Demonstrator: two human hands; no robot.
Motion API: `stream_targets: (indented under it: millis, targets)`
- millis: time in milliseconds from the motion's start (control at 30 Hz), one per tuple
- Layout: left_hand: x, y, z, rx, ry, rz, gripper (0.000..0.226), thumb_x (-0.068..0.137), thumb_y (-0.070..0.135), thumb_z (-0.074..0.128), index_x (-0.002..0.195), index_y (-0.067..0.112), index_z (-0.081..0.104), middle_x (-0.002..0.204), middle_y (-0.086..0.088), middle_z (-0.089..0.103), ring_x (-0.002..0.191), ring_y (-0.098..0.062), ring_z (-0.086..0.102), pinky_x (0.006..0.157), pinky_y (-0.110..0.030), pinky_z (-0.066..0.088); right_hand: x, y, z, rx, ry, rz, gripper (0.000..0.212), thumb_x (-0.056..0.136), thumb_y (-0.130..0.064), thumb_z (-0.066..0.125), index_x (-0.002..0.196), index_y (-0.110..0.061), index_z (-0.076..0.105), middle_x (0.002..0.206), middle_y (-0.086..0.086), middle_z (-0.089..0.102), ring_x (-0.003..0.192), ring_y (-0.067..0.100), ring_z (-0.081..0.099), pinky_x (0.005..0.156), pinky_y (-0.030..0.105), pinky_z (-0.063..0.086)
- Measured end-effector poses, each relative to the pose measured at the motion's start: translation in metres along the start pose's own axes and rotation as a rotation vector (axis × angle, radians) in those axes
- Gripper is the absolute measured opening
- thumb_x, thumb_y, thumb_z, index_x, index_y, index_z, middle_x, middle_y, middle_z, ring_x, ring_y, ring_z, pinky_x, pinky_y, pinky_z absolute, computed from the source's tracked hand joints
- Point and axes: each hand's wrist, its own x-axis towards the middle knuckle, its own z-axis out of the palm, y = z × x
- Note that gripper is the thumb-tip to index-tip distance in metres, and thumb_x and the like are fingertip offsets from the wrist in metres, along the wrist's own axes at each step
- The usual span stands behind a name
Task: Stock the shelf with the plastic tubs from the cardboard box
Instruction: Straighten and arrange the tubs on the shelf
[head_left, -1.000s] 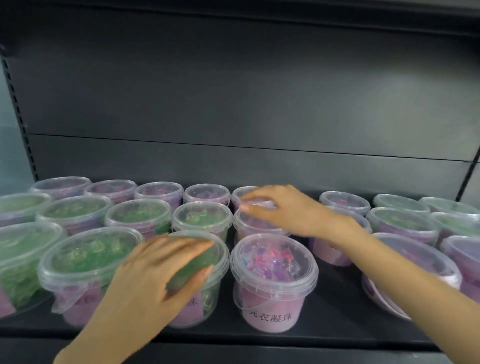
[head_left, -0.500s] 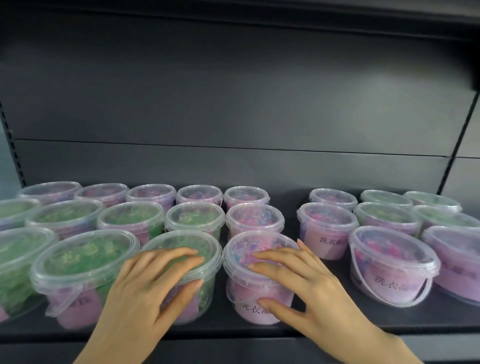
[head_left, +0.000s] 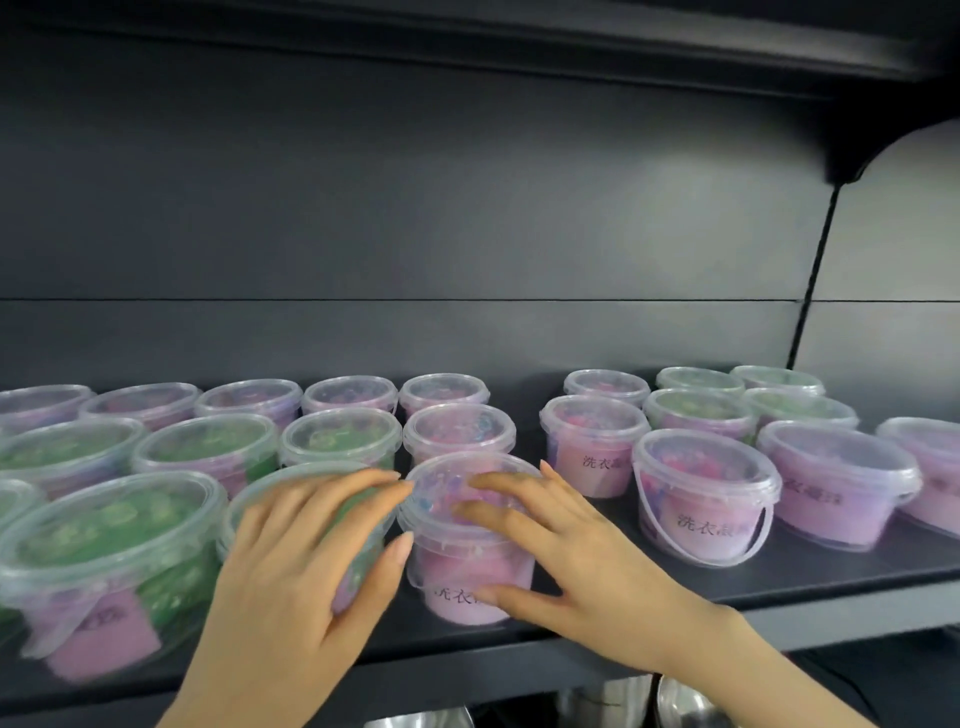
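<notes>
Under the left hand (head_left: 306, 566) sits a green tub (head_left: 280, 483), in the front row of the shelf (head_left: 857, 577). The fingers curve over its lid and the thumb comes down its right side, so the hand holds it. Just right of that grip, touching it or nearly so, stands a pink tub (head_left: 447, 564). The right hand (head_left: 561, 551) holds it the same way, with fingers spread across the lid and the thumb low on the front wall. Both tubs stand upright near the shelf's front edge.

Beyond the fingertips two more rows of green and pink tubs run back towards the wall. Left of the left hand the front row goes on with more green tubs. Right of the right hand a strip of bare shelf parts this block from a second block, fronted by a handled tub (head_left: 706, 483).

By my reading the stocking is far along. Most of the shelf is filled, and the hands seem to be squaring the front pair into line. What is left may be the bare strip, if it is meant to be filled. The box is out of view, so I cannot tell how many tubs remain.
</notes>
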Motion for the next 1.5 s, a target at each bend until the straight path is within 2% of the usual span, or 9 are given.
stream_targets:
  millis: [233, 367, 467, 667, 733, 800, 900, 1167, 1500]
  targets:
    - [0.030, 0.040, 0.026, -0.073, -0.096, 0.052, 0.035, 0.089, 0.043, 0.045, 0.111, 0.023, 0.065, 0.112, 0.013, 0.060, 0.099, -0.008, 0.053, 0.085, -0.023, 0.037, -0.037, 0.050, -0.054, -0.055, 0.077, 0.159, 0.050, 0.090, -0.058, 0.043, 0.135, -0.037, 0.038, 0.140, -0.020, 0.034, 0.132, 0.001, 0.031, 0.110, 0.041, 0.031]
    - [0.035, 0.054, 0.044, -0.025, -0.191, 0.037, 0.043, 0.092, 0.052, 0.037, 0.108, 0.025, 0.066, 0.112, 0.014, 0.062, 0.100, -0.007, 0.052, 0.089, -0.015, 0.030, -0.064, 0.094, -0.086, 0.029, 0.026, 0.294, 0.054, 0.082, -0.069, 0.042, 0.130, -0.045, 0.043, 0.136, -0.032, 0.035, 0.129, -0.006, 0.033, 0.107, 0.030, 0.035]
    - [0.031, 0.060, 0.052, 0.017, -0.202, -0.008, 0.053, 0.094, 0.057, 0.027, 0.103, 0.025, 0.069, 0.107, 0.013, 0.065, 0.095, -0.006, 0.052, 0.085, -0.022, 0.036, -0.081, 0.119, -0.094, 0.110, -0.054, 0.321, 0.051, 0.080, -0.068, 0.045, 0.129, -0.052, 0.041, 0.136, -0.034, 0.037, 0.130, -0.010, 0.031, 0.108, 0.024, 0.033]
    - [0.030, 0.070, 0.053, 0.059, -0.179, -0.098, 0.056, 0.094, 0.058, 0.023, 0.102, 0.026, 0.068, 0.102, 0.014, 0.065, 0.094, -0.003, 0.049, 0.079, -0.019, 0.033, -0.089, 0.139, -0.095, 0.099, -0.174, 0.231, 0.058, 0.081, -0.049, 0.059, 0.136, -0.044, 0.040, 0.141, -0.030, 0.036, 0.135, -0.007, 0.024, 0.116, 0.033, 0.020]
    - [0.029, 0.071, 0.053, 0.059, -0.167, -0.111, 0.058, 0.093, 0.059, 0.023, 0.101, 0.025, 0.069, 0.102, 0.014, 0.065, 0.095, -0.003, 0.049, 0.081, -0.020, 0.032, -0.091, 0.143, -0.099, 0.123, -0.225, 0.239, 0.061, 0.083, -0.042, 0.065, 0.136, -0.048, 0.037, 0.143, -0.030, 0.030, 0.136, -0.008, 0.020, 0.115, 0.027, 0.022]
    - [0.027, 0.072, 0.052, 0.080, -0.162, -0.121, 0.059, 0.092, 0.061, 0.024, 0.100, 0.024, 0.070, 0.102, 0.014, 0.065, 0.097, -0.004, 0.049, 0.083, -0.021, 0.031, -0.095, 0.144, -0.100, 0.120, -0.225, 0.261, 0.063, 0.082, -0.042, 0.066, 0.133, -0.057, 0.032, 0.143, -0.028, 0.026, 0.133, -0.012, 0.020, 0.107, 0.011, 0.023]
    - [0.025, 0.069, 0.054, 0.089, -0.178, -0.136, 0.060, 0.091, 0.061, 0.025, 0.102, 0.023, 0.070, 0.103, 0.013, 0.065, 0.097, -0.006, 0.049, 0.082, -0.022, 0.031, -0.098, 0.142, -0.099, 0.111, -0.178, 0.300, 0.064, 0.080, -0.046, 0.066, 0.129, -0.064, 0.029, 0.137, -0.027, 0.032, 0.127, -0.014, 0.027, 0.096, -0.001, 0.022]
    - [0.023, 0.064, 0.060, 0.063, -0.154, -0.147, 0.056, 0.091, 0.061, 0.029, 0.101, 0.024, 0.069, 0.105, 0.014, 0.063, 0.096, -0.011, 0.051, 0.082, -0.026, 0.033, -0.083, 0.119, -0.087, 0.286, -0.174, 0.207, 0.055, 0.082, -0.042, 0.066, 0.130, -0.054, 0.041, 0.138, -0.025, 0.036, 0.135, -0.002, 0.027, 0.109, 0.023, 0.028]
    - [0.023, 0.061, 0.061, 0.079, -0.144, -0.123, 0.037, 0.082, 0.048, 0.050, 0.100, 0.023, 0.070, 0.105, 0.013, 0.064, 0.093, -0.010, 0.052, 0.080, -0.027, 0.034, -0.060, 0.096, -0.072, 0.362, -0.235, 0.121, 0.055, 0.083, -0.036, 0.068, 0.131, -0.049, 0.044, 0.141, -0.021, 0.034, 0.135, -0.003, 0.026, 0.112, 0.026, 0.028]
